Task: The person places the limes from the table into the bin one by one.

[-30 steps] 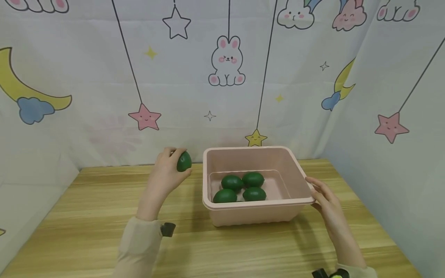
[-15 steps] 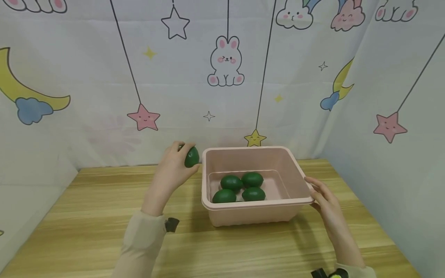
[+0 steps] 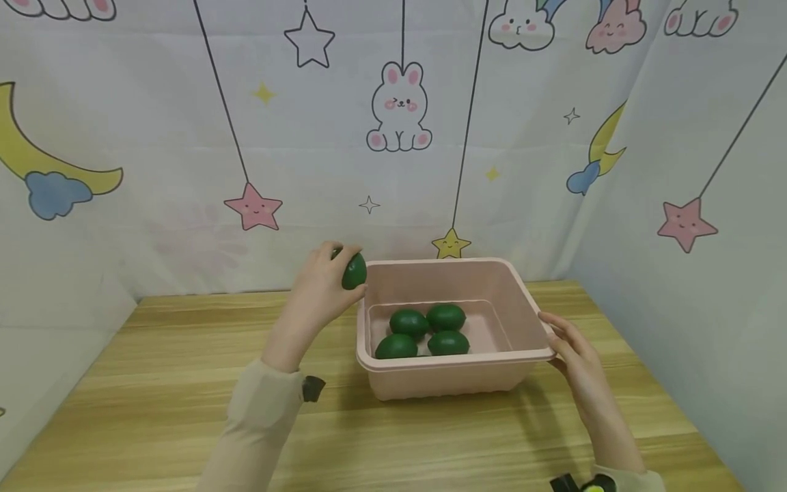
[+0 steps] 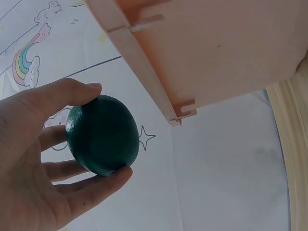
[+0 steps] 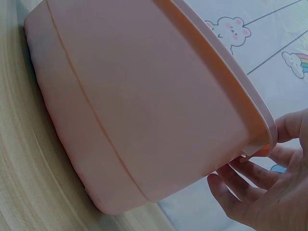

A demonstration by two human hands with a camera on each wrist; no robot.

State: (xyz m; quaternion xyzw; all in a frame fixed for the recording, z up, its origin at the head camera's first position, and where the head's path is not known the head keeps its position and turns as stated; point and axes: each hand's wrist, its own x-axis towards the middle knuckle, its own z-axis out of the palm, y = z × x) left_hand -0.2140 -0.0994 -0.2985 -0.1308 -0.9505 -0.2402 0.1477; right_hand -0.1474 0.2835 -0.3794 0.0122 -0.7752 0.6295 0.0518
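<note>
My left hand [image 3: 322,281] holds a smooth, dark green oval fruit [image 4: 103,134] at the left back corner of a pink plastic bin [image 3: 451,379]. In the left wrist view, the thumb lies on top of the fruit and fingertips reach beneath it. Fruit and fingertips overlap the bin's rim in the head view. Several matching fruits, among them a front left one [image 3: 396,346], lie together on the bin's floor, left of its middle. My right hand [image 3: 581,365] grips the bin's right rim, with fingers curled under the lip [image 5: 252,125].
The bin stands on a wood-grain table [image 3: 184,383], close to its back edge. A white cloth backdrop [image 3: 332,171] with cartoon prints rises behind the table and along its sides.
My left hand has carried the fruit rightward and a little upward, from beside the bin to its left back corner. The right hand, the bin and the fruits inside have stayed put.
</note>
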